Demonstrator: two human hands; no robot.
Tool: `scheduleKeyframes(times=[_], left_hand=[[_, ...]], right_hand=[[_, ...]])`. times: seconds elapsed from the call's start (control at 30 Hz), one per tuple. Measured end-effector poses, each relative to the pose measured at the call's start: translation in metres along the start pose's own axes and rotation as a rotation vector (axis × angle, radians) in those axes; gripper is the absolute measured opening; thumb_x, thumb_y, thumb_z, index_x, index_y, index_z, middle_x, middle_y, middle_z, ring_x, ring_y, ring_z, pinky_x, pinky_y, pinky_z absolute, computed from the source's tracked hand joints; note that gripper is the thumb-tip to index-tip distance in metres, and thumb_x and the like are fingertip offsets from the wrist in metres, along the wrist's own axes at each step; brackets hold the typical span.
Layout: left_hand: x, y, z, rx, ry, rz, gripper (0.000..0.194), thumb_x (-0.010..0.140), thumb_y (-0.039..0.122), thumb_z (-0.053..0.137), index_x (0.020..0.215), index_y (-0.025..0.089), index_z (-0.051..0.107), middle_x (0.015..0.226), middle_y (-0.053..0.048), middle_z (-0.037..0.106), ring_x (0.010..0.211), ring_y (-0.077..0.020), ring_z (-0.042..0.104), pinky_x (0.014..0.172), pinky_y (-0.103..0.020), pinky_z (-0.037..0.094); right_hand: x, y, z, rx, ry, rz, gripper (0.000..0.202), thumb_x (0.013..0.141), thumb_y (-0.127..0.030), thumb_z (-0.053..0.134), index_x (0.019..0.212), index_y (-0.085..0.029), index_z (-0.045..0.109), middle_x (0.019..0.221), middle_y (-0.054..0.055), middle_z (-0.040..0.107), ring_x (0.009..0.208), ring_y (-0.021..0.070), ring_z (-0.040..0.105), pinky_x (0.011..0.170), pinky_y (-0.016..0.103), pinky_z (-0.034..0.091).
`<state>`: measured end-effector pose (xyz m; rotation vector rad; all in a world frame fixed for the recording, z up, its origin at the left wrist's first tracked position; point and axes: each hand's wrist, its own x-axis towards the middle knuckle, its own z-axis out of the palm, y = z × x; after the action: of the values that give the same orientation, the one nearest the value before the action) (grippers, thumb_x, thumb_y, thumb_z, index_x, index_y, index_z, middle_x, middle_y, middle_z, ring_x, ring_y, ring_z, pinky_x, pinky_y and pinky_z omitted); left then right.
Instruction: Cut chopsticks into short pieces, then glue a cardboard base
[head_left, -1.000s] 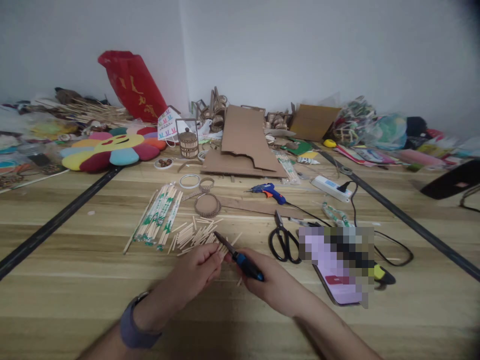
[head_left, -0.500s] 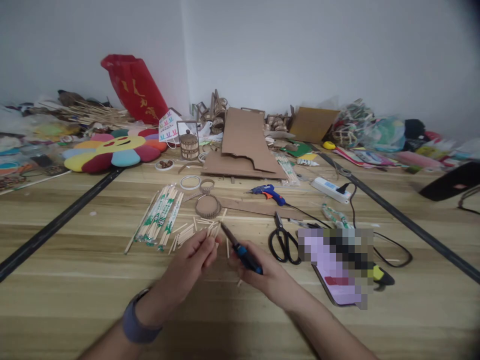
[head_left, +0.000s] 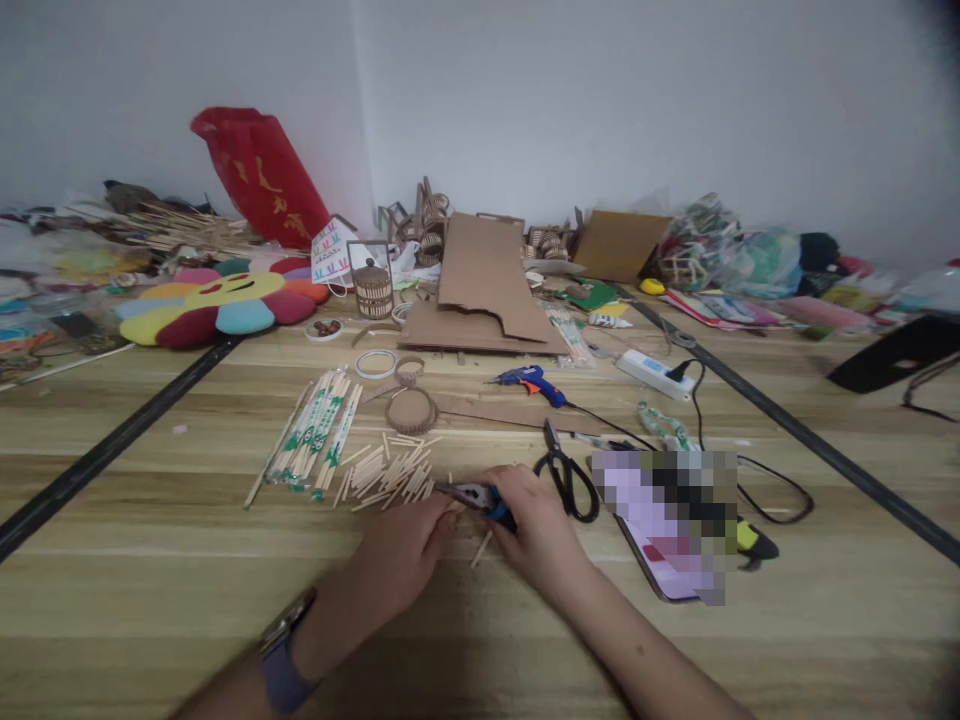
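Observation:
Long-nose pliers (head_left: pixel 474 494) with blue-and-black handles are gripped in my right hand (head_left: pixel 536 525), jaws pointing left toward my left hand. My left hand (head_left: pixel 405 550) is closed, its back turned up and its fingertips near the jaws. What it pinches is hidden behind the knuckles and jaw tips. Just beyond it lies a loose pile of short wooden stick pieces (head_left: pixel 386 472). One short stick (head_left: pixel 481 549) rests on the wood below the pliers. Wrapped chopsticks (head_left: pixel 319 430) lie left of the pile, and a round cardboard piece with a ridged rim (head_left: pixel 411 410) sits behind it.
Black scissors (head_left: pixel 564 475) and a phone (head_left: pixel 660 550) lie right of my right hand. Behind are a blue glue gun (head_left: pixel 529 383), a power strip (head_left: pixel 654 374) and cardboard sheets (head_left: pixel 487 280). A small lidded stick basket (head_left: pixel 373 290) and flower cushion (head_left: pixel 232 300) stand back left.
My left hand has rolled over and moved slightly right and down; the sticks seen in its fingers no longer show there. The pliers have tipped lower and now point left. More of the pile shows.

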<state>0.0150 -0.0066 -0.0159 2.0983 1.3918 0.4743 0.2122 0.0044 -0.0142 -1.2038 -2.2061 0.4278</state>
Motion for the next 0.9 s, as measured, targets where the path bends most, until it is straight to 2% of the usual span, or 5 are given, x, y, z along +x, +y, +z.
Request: scheduleKeyframes(times=[0.23, 0.63, 0.77, 0.83, 0.9], left_hand=[[0.000, 0.011, -0.001, 0.284, -0.046, -0.033, 0.036, 0.092, 0.011, 0.036, 0.112, 0.018, 0.064, 0.107, -0.013, 0.073, 0.107, -0.0286, 0.066, 0.093, -0.041, 0.048], [-0.003, 0.023, 0.008, 0.496, -0.121, -0.197, 0.037, 0.091, 0.009, 0.031, 0.106, 0.014, 0.065, 0.085, -0.017, 0.075, 0.073, -0.0294, 0.072, 0.062, -0.036, 0.050], [0.000, 0.005, 0.005, 0.166, -0.049, -0.043, 0.028, 0.094, 0.020, 0.034, 0.100, 0.017, 0.061, 0.089, -0.013, 0.073, 0.079, -0.0254, 0.069, 0.068, -0.033, 0.048], [0.003, -0.006, 0.000, -0.144, -0.100, 0.035, 0.032, 0.096, 0.038, 0.036, 0.080, 0.019, 0.057, 0.074, -0.007, 0.068, 0.071, -0.0209, 0.064, 0.065, -0.030, 0.046], [0.007, -0.013, -0.004, -0.557, -0.168, -0.021, 0.041, 0.092, 0.056, 0.036, 0.081, 0.020, 0.053, 0.061, 0.000, 0.060, 0.054, -0.0155, 0.055, 0.053, -0.026, 0.043]], right_hand=[[-0.001, -0.006, 0.007, -0.241, -0.084, 0.138, 0.023, 0.073, -0.006, 0.061, 0.092, -0.018, 0.063, 0.091, 0.008, 0.066, 0.089, 0.0252, 0.056, 0.074, 0.032, 0.039], [0.003, -0.019, 0.015, -0.305, -0.159, 0.273, 0.016, 0.074, -0.008, 0.060, 0.087, -0.017, 0.062, 0.093, 0.011, 0.068, 0.091, 0.0271, 0.058, 0.076, 0.033, 0.039], [0.007, -0.007, 0.007, -0.041, -0.137, 0.240, 0.010, 0.077, -0.010, 0.057, 0.082, -0.017, 0.059, 0.085, 0.008, 0.065, 0.084, 0.0235, 0.057, 0.073, 0.031, 0.041], [0.009, 0.002, -0.002, 0.223, -0.170, 0.217, 0.007, 0.084, -0.019, 0.053, 0.078, -0.018, 0.057, 0.075, 0.003, 0.061, 0.073, 0.0186, 0.056, 0.067, 0.027, 0.041], [0.009, 0.007, -0.012, 0.427, -0.219, 0.189, 0.014, 0.088, -0.027, 0.052, 0.078, -0.019, 0.056, 0.070, -0.001, 0.058, 0.067, 0.0156, 0.053, 0.063, 0.025, 0.040]])
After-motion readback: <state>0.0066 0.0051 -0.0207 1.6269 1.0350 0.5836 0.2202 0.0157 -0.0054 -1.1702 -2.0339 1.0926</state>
